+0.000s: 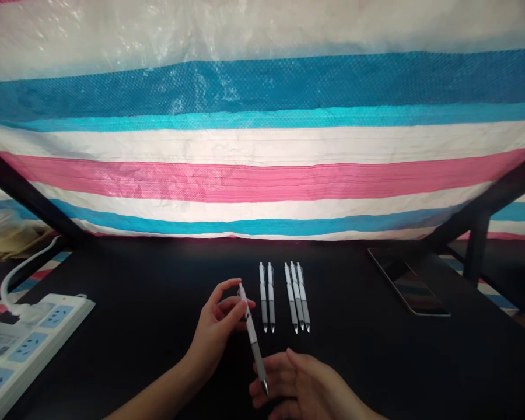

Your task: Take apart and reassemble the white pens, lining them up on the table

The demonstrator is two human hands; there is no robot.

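A white pen with a grey grip (pixel 251 332) slants down in front of me, its metal tip toward my body. My left hand (pixel 221 321) pinches its upper half, the index fingertip at the clicker end. Beside the pen's lower end is my right hand (pixel 297 382), palm turned inward and fingers apart; whether they touch the pen is unclear. Beyond my hands, two similar pens (pixel 266 297) lie side by side on the black table (pixel 157 274). Three more pens (pixel 297 297) lie grouped just right of them, tips toward me.
At the left edge lies a white power strip (pixel 48 350) with a plugged-in white cable (pixel 9 280). A dark phone (pixel 406 283) rests on the right. Striped sheeting (pixel 262 181) hangs behind the table, between dark frame bars (pixel 468 216).
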